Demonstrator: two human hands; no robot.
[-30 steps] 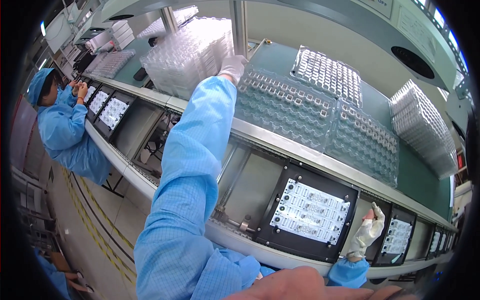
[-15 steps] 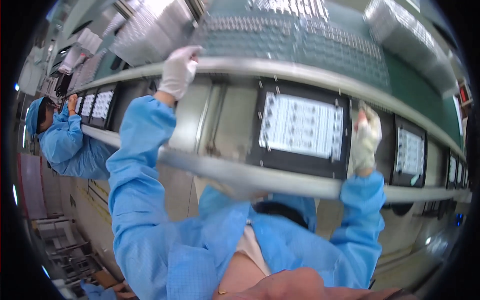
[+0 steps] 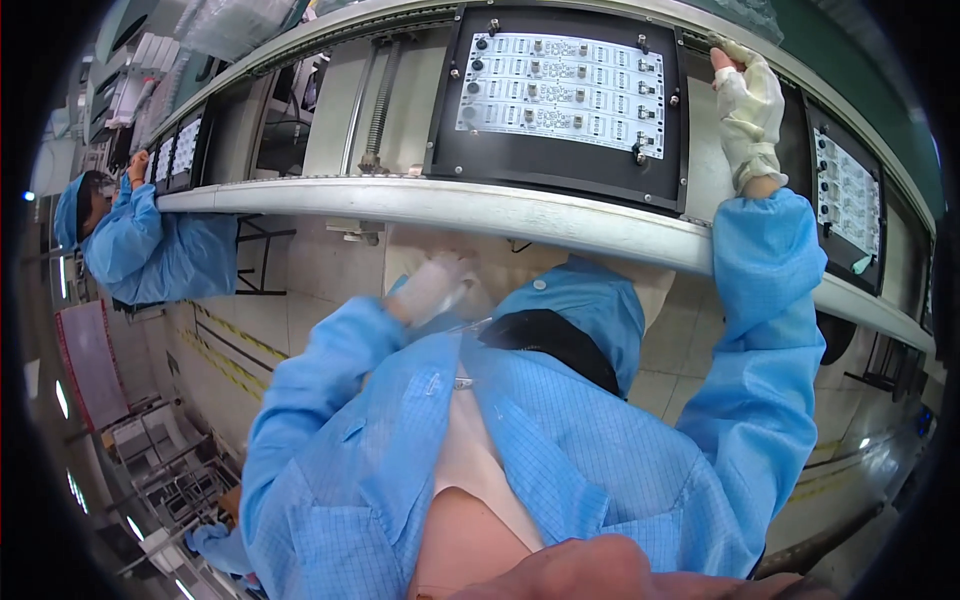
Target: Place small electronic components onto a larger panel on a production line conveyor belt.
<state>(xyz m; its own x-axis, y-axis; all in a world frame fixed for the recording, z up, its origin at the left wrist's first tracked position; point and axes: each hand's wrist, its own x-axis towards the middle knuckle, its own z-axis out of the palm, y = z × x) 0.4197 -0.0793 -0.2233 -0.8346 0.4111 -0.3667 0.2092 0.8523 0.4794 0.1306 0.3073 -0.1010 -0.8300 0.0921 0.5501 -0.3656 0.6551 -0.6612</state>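
My right hand (image 3: 750, 110), in a pale glove with bare fingertips showing, is at the far rail of the conveyor, just right of a black pallet (image 3: 560, 178). Its fingers are curled together; whatever they hold, if anything, is hidden. On that pallet lies a white circuit board panel (image 3: 560, 95) with rows of small parts, held at its edges by small clips. My left hand (image 3: 437, 288), also gloved, is low in front of my blue smock, below the near rail (image 3: 480, 208). Motion smears its fingers.
To the right, another black pallet carries a white board panel (image 3: 848, 190). Left of the middle pallet, a spring-like rod (image 3: 378, 125) crosses the conveyor. A co-worker in blue (image 3: 125, 240) works at boards far left. Clear plastic trays (image 3: 225, 30) are stacked behind the conveyor.
My left hand has come down from the far rail to in front of my body. My right hand stays beside the pallet at the far rail. The view has tilted downward.
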